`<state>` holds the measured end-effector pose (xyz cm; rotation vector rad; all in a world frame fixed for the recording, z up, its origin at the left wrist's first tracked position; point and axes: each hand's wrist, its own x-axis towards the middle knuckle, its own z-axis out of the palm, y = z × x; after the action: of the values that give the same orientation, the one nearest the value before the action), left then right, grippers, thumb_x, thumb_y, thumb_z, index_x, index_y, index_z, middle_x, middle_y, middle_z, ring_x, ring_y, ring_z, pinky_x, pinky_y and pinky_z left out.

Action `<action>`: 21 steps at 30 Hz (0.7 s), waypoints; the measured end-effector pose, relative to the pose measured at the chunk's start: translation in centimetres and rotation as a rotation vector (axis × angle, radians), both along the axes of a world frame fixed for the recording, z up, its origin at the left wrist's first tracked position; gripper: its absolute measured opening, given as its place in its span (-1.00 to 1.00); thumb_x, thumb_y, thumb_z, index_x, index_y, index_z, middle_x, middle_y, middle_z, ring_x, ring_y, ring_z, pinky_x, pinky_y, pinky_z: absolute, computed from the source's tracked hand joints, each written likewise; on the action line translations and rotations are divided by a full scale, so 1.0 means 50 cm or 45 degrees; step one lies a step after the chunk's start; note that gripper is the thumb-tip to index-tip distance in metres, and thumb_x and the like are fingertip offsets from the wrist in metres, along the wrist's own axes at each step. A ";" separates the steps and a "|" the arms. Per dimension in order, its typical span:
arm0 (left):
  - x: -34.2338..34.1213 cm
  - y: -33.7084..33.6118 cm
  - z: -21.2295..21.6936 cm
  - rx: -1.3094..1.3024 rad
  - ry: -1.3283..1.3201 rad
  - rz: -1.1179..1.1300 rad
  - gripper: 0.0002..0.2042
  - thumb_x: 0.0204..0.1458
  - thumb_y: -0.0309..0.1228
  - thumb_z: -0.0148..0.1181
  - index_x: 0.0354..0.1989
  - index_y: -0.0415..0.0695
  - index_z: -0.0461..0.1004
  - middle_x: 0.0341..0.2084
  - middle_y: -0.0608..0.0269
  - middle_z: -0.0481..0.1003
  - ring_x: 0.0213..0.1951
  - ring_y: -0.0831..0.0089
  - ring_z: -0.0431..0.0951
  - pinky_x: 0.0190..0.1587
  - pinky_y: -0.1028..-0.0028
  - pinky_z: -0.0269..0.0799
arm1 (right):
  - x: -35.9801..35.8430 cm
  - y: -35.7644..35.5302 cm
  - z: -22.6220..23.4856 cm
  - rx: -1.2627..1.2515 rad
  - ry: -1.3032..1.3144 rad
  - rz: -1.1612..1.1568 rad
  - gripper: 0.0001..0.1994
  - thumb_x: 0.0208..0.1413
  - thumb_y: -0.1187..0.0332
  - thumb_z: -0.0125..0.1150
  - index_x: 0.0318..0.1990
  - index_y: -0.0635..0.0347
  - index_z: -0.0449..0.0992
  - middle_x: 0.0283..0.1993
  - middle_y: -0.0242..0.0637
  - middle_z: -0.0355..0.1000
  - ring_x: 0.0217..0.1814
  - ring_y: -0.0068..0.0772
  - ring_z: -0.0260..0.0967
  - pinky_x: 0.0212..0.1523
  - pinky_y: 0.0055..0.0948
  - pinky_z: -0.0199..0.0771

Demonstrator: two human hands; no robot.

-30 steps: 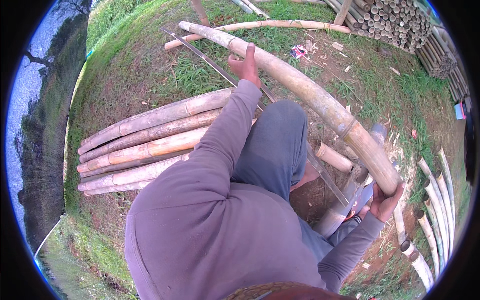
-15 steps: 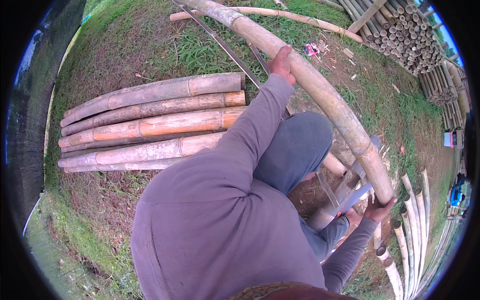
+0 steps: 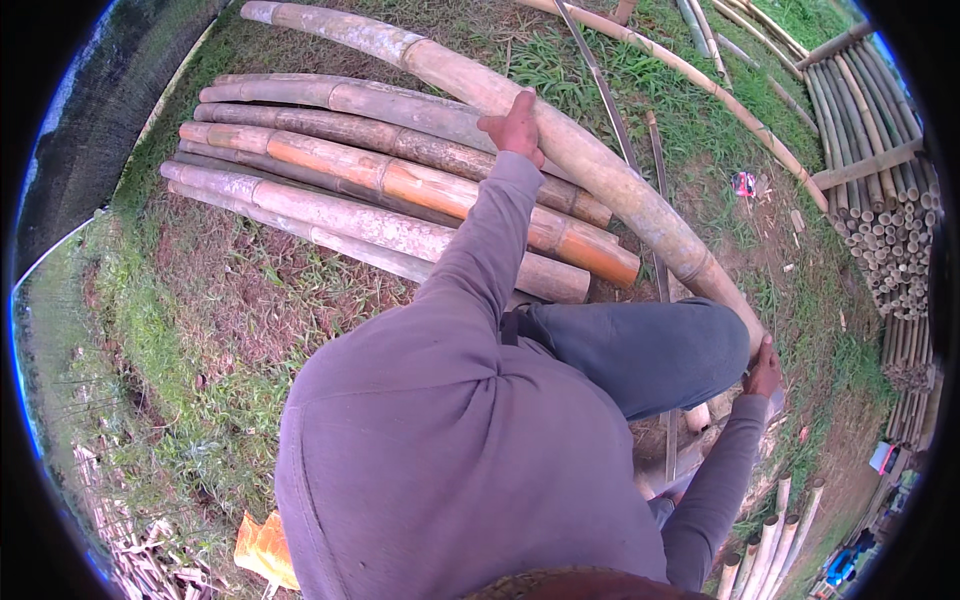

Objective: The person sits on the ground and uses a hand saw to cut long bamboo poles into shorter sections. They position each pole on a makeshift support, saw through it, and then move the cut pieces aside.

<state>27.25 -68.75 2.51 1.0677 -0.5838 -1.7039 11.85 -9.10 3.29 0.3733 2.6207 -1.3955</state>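
- Since the earlier frame, left hand (image 3: 515,125) has slid farther along one long bamboo pole (image 3: 560,150); fingers rest open on it.
- Right hand (image 3: 765,368) grasps the pole's near end.
- Five cut bamboo poles (image 3: 380,190) lie stacked left.

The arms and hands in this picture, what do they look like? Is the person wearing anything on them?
Both arms are covered by long, loose sleeves of a greyish-purple sweatshirt that reach down to the wrists. The left hand and the right hand are bare: no gloves show, and no rings, watch or markings can be made out.
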 end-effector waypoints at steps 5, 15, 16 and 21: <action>0.197 -0.199 -0.077 -0.009 -0.340 0.339 0.00 -0.01 -0.20 0.59 0.38 -0.49 0.00 0.26 -0.31 0.35 0.22 0.01 0.49 0.31 0.21 0.44 | -0.091 -0.270 -0.027 0.084 -0.061 0.650 -0.37 0.28 -0.24 0.33 0.02 0.26 0.66 -0.24 -0.32 0.58 -0.27 -0.41 0.49 -0.30 -0.37 0.44; 0.316 -0.388 -0.261 -0.424 -2.264 -0.969 -0.11 0.04 0.34 0.26 0.56 0.30 0.23 0.58 0.02 0.10 0.57 -0.11 0.08 0.52 -0.27 -0.04 | -0.015 -0.005 -0.223 0.246 0.400 0.684 -0.62 0.32 0.09 0.39 0.02 0.27 0.69 -0.26 -0.31 0.65 -0.25 -0.51 0.55 -0.21 -0.37 0.56; 0.280 -0.341 -0.279 -0.512 -2.311 -0.772 -0.11 0.06 0.33 0.24 0.56 0.27 0.22 0.58 -0.01 0.09 0.55 -0.12 0.12 0.51 -0.29 -0.01 | 0.045 0.044 -0.219 0.223 0.172 0.504 -0.62 0.31 0.11 0.38 0.02 0.27 0.69 -0.22 -0.27 0.67 -0.20 -0.47 0.58 -0.14 -0.35 0.58; 0.224 -0.318 -0.289 -0.590 -2.639 -0.552 -0.25 0.16 0.25 0.21 0.43 0.05 0.38 0.48 0.14 0.26 0.47 -0.08 0.21 0.37 -0.20 0.21 | 0.352 0.155 -0.227 0.392 0.035 0.028 -0.59 0.21 0.00 0.41 -0.04 0.16 0.73 -0.12 0.01 0.69 0.00 -0.03 0.67 0.09 -0.16 0.59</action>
<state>38.43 -84.66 -11.92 2.1040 -2.3629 0.0020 29.46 -1.33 -8.08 0.3614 2.8561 -0.9958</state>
